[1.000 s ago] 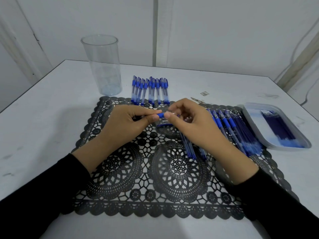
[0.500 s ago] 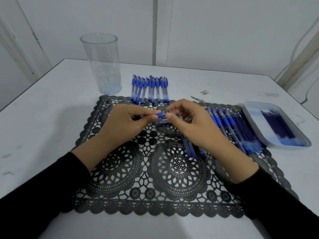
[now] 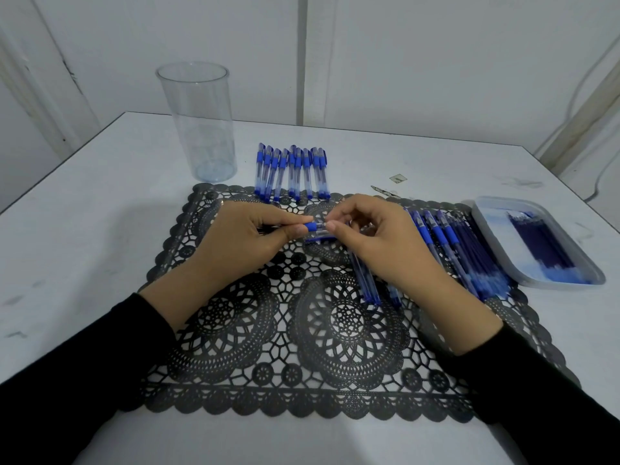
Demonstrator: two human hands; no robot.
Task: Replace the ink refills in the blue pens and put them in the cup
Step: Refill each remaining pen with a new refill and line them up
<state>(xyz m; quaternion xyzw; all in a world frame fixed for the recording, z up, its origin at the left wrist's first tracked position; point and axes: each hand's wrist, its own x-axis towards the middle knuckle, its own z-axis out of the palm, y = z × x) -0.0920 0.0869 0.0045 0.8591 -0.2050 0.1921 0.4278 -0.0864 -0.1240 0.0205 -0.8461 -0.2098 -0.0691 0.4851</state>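
Left fingertips (image 3: 296, 231): thumb and forefinger pressed together, pinching the blue grip end of the held pen (image 3: 314, 226); the other fingers are curled under the palm and mostly hidden.
Right fingertips (image 3: 332, 225): forefinger and thumb pinch the clear barrel end of the same pen; the remaining fingers are bent and fanned loosely behind.
Held pen: lies roughly level between the two hands, above the far middle of the mat; only a short stretch shows between the fingertips, and whether its halves are joined cannot be told.
Left hand (image 3: 235, 236): back of the hand up, knuckles toward the camera's left, wrist angled inward.
Right hand (image 3: 379, 243): back of the hand up, tilted in toward the left hand, wrist low over the mat.
Sleeves: both forearms in black sleeves (image 3: 84, 364), coming in from the lower corners to meet at the centre.
Loose pens (image 3: 364, 280): a few lie on the mat under the right hand and wrist.
Pen pile (image 3: 446, 239): blue pens side by side at the mat's right edge, just beside the tray.
Pen row (image 3: 292, 172): capped pens lined up on the table at the mat's far edge.
Cup (image 3: 201, 122): clear, upright, far left, nothing visible inside.
Tray (image 3: 493, 243): right of the mat, holding dark blue refills (image 3: 540, 243).
Mat (image 3: 268, 330): black lace pattern on the white table (image 3: 84, 229).
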